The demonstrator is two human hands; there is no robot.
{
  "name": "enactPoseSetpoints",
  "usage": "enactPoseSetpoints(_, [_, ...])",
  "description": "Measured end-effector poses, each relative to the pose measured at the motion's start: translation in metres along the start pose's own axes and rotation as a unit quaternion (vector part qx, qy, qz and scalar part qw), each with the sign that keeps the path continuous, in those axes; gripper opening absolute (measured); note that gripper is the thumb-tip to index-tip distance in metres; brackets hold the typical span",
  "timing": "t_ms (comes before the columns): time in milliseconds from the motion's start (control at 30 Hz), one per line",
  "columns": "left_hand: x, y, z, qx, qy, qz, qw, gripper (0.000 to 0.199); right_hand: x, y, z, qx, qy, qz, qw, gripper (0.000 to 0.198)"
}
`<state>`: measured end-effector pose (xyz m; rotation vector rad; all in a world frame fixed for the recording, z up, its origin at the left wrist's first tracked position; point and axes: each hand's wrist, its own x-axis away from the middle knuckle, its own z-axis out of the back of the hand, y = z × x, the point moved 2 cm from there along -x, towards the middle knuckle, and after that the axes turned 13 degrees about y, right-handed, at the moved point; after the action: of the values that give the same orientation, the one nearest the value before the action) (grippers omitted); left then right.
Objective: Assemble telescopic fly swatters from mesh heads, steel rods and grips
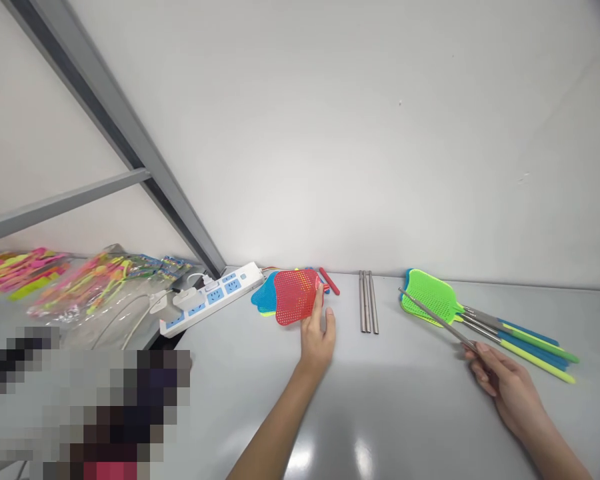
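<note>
My left hand (318,337) reaches to a red fly swatter head (295,297), its index finger stretched out at the head's neck and the thumb apart. Under the red head lie a blue swatter head (265,295) and a bit of a yellow one. A short red handle (329,281) rests just right of them. My right hand (500,380) is closed on the lower end of a thin metal rod (437,320). That rod slants up leftward, passing in front of a green swatter head (433,297). Several metal rods (366,303) lie side by side between my hands.
Assembled swatters with blue, green and yellow handles (537,353) lie stacked at the right. A white power strip (215,300) with plugs and cables sits left of the heads. Plastic bags of colourful items (100,280) lie further left, near a grey metal frame (130,133). A pale wall backs the table.
</note>
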<state>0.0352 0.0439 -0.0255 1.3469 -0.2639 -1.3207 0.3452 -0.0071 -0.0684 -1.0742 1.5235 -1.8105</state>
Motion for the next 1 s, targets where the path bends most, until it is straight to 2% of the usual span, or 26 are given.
enactPoseSetpoints(167, [0.001, 0.002, -0.001, 0.002, -0.015, -0.027, 1.0, 0.047, 0.011, -0.007, -0.013, -0.079, -0.034, -0.006, 0.996, 0.02])
enactPoseSetpoints(400, [0.003, 0.005, 0.0, 0.013, -0.024, -0.024, 0.999, 0.049, 0.017, -0.01, -0.068, -0.194, -0.109, -0.053, 0.973, 0.015])
enactPoseSetpoints(533, [0.005, 0.006, 0.002, 0.02, -0.017, -0.017, 1.0, 0.05, 0.013, -0.012, -0.088, -0.244, -0.105, -0.05, 0.963, 0.014])
enactPoseSetpoints(700, [0.005, 0.007, 0.002, 0.006, -0.025, -0.026, 0.999, 0.049, 0.013, -0.012, -0.092, -0.234, -0.123, -0.042, 0.963, 0.016])
enactPoseSetpoints(1000, [0.008, 0.008, 0.0, -0.012, -0.079, -0.074, 0.994, 0.049, 0.015, -0.014, -0.089, -0.212, -0.151, -0.053, 0.964, 0.024])
